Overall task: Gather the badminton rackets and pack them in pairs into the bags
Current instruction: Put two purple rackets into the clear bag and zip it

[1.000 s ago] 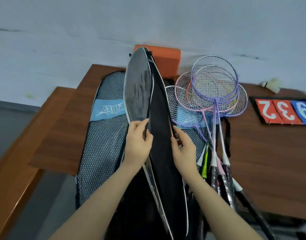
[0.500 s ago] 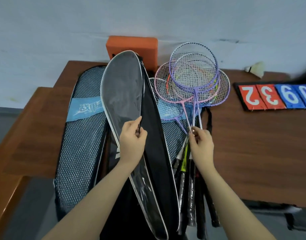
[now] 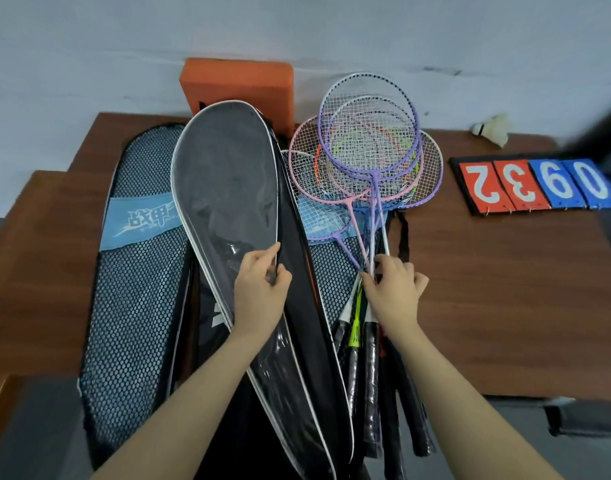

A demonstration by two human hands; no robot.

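A black racket bag (image 3: 228, 188) with white piping lies down the middle of the table, its grey flap lifted. My left hand (image 3: 262, 292) pinches that flap's right edge and holds the bag open. Right of it lies a pile of several rackets (image 3: 370, 147) with purple, pink and white frames, heads overlapping, black grips toward me. My right hand (image 3: 394, 292) is closed around the thin shafts of the pile where they meet. A blue mesh bag (image 3: 138, 271) lies flat at the left; a second mesh bag (image 3: 331, 275) shows under the rackets.
An orange block (image 3: 238, 84) stands against the wall behind the bags. A flip scoreboard (image 3: 536, 185) with red and blue number cards lies at the right, a white shuttlecock (image 3: 491, 129) behind it. The brown table (image 3: 505, 289) ends just right of the scoreboard and at my near side.
My right hand left the black bag's right edge and moved right onto the racket shafts. The left hand kept hold of the flap. The view shifted so the table sits further in.
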